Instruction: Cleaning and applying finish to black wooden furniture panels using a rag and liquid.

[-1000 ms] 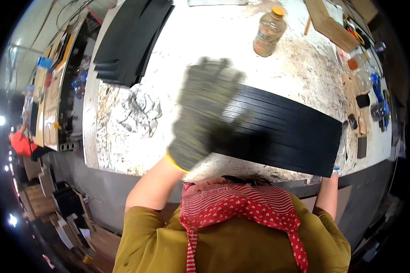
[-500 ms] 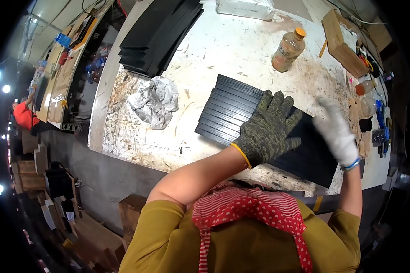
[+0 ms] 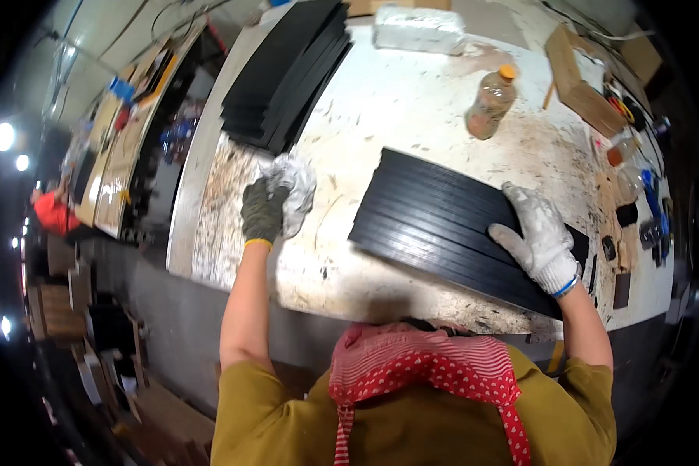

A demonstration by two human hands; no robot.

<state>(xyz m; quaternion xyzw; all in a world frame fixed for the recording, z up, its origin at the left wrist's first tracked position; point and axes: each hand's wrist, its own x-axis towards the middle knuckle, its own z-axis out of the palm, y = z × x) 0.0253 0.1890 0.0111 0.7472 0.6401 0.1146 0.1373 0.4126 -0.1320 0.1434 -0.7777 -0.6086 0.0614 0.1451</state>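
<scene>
A black ribbed panel point(image 3: 435, 221) lies flat on the stained white worktable point(image 3: 396, 109), in front of me. My right hand point(image 3: 537, 237), in a white glove, presses flat on the panel's right part with fingers spread. My left hand point(image 3: 264, 210), in a dark green glove, is out to the left and closes on a crumpled white rag point(image 3: 295, 190) lying on the table. Whether the rag is lifted I cannot tell.
A stack of black panels point(image 3: 287, 74) lies at the table's far left. An amber bottle point(image 3: 489, 102) with an orange cap stands behind the panel. A wooden box point(image 3: 579, 78), small tools and bottles crowd the right edge. A wrapped white block point(image 3: 419, 29) sits at the back.
My left hand has left the panel and swung left to the rag. My right hand has come onto the panel's right part.
</scene>
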